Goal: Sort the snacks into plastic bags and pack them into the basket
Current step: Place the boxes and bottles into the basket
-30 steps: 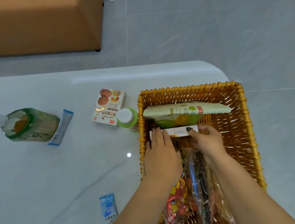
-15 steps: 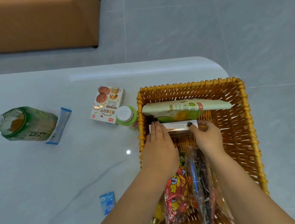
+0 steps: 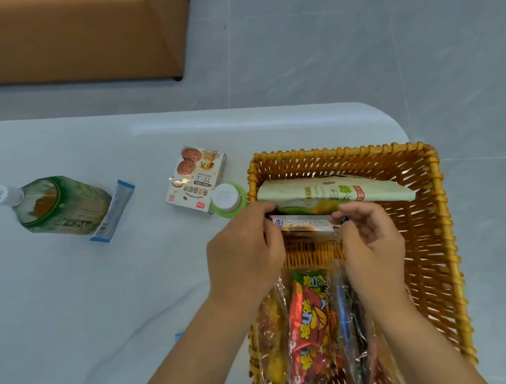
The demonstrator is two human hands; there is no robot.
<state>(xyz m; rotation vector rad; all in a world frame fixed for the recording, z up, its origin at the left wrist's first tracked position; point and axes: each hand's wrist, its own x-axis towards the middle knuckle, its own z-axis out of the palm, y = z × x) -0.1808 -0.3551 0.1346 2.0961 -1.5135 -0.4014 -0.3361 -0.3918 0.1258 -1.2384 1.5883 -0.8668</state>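
A yellow wicker basket (image 3: 431,238) sits at the table's right end. A pale green snack pouch (image 3: 330,194) lies across its far part. Just in front of it, a small white snack box (image 3: 306,225) is held at both ends: my left hand (image 3: 244,253) grips its left end, my right hand (image 3: 370,240) its right end. A clear plastic bag of colourful snacks (image 3: 311,332) fills the basket's near part, between my forearms.
Left of the basket stand a cookie box (image 3: 194,179) and a green-lidded cup (image 3: 226,198). Farther left lie a green drink bottle (image 3: 56,204) on its side and a blue-white sachet (image 3: 112,215). A brown cabinet (image 3: 67,36) stands on the grey tiled floor beyond the table.
Both hands have tilted the small white box so its printed face shows, and it sits slightly nearer. The camera view shifted; other items stay put.
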